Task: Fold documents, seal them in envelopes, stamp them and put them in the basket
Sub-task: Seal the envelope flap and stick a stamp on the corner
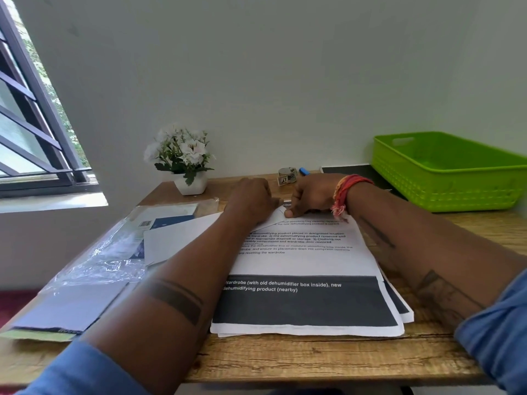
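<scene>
A stack of printed documents [308,260] with a dark band near me lies on the wooden desk [313,357]. My left hand [252,201] and my right hand [310,196] are both at the stack's far edge. They pinch the top sheet's far corner, which is lifted and bent toward me. White envelopes [174,240] lie left of the stack. A roll of stamps [287,175] sits behind my hands. The green basket [445,178] stands at the back right, and I see nothing inside it.
A clear plastic wrapper [108,252] and more envelopes cover the desk's left side. A white pot of flowers [185,163] stands at the back left. A blue pen [304,171] and a black pad [345,168] lie by the wall. A window is at the left.
</scene>
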A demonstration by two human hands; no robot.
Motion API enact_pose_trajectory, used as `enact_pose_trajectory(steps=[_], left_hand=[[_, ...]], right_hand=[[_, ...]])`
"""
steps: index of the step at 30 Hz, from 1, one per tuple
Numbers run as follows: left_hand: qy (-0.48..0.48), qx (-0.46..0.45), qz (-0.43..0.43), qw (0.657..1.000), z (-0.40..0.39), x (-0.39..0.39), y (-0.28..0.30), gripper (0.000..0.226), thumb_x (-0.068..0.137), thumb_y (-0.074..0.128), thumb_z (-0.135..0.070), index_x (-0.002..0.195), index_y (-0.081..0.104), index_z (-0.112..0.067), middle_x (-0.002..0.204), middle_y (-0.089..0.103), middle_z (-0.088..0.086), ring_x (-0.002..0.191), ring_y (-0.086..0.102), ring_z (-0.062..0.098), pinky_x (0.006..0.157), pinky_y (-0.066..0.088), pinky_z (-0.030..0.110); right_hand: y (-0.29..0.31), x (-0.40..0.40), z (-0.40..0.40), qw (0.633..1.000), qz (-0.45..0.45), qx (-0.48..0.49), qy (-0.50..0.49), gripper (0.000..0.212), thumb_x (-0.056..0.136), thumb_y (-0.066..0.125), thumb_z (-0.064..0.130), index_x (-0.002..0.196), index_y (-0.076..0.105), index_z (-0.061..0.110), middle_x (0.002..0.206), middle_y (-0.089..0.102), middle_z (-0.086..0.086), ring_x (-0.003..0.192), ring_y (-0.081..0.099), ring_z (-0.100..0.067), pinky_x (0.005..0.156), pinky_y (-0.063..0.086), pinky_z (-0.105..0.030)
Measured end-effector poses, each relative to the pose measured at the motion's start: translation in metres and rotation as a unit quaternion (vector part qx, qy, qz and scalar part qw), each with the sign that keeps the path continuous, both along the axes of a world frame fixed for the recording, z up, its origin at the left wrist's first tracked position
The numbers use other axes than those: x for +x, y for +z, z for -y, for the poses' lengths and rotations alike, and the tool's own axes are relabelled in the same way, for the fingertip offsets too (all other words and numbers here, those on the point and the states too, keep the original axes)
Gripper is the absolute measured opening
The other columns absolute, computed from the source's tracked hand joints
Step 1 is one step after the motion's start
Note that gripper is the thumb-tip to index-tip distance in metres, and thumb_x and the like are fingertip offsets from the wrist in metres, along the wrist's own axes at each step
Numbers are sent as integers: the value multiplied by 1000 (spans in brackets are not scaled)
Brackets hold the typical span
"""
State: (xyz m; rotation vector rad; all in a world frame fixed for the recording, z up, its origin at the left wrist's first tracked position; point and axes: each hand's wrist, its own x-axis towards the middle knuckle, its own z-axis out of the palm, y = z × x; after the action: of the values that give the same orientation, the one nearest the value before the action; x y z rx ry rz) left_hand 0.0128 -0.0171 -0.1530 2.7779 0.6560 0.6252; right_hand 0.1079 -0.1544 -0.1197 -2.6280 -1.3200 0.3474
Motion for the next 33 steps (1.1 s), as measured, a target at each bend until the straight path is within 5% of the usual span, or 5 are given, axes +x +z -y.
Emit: enact_pose_trajectory(steps=[7, 12, 25, 28, 33], left_hand=[[43, 0, -7, 999, -1, 1, -5, 41, 87, 67, -55, 116, 65, -26, 129, 62, 3, 126, 51, 26, 100, 36, 41], [53, -39, 32, 997, -5, 4, -5, 11, 86, 72, -41, 87, 72, -31, 111, 71, -7, 115, 59, 19, 99, 38, 41], [6, -28, 329, 944, 16, -7, 18, 17, 89, 66, -27, 105, 69, -35, 118, 56, -3, 116, 49, 22, 104, 34, 38], [16, 28, 350, 936, 33, -12, 27, 16, 91, 62, -19, 105, 64, -24, 112, 54, 3, 109, 50, 25, 96, 35, 33], [-32, -147, 354, 923, 81, -18, 55, 18, 98, 55, -30, 90, 65, -18, 86, 68, -5, 79, 61, 12, 75, 50, 31]], right_hand=[[-1, -6, 2, 1000, 1, 7, -15, 47, 83, 72, 54, 105, 70, 12, 105, 71, -8, 92, 63, -22, 88, 51, -38], [-2, -13, 5, 999, -6, 37, -26, 41, 84, 73, 49, 106, 71, 14, 110, 70, -4, 104, 62, -23, 92, 50, -36], [2, -16, 22, 906, -172, 368, -123, 11, 86, 76, 24, 85, 73, 13, 64, 66, 9, 52, 56, -5, 40, 39, -11], [5, -21, 24, 861, -131, 477, -120, 10, 87, 74, 22, 82, 70, 15, 76, 69, 2, 63, 64, -13, 53, 46, -18], [12, -37, 30, 812, 79, 572, -87, 13, 89, 70, 31, 82, 68, 20, 79, 68, 9, 70, 63, -4, 62, 48, -18]])
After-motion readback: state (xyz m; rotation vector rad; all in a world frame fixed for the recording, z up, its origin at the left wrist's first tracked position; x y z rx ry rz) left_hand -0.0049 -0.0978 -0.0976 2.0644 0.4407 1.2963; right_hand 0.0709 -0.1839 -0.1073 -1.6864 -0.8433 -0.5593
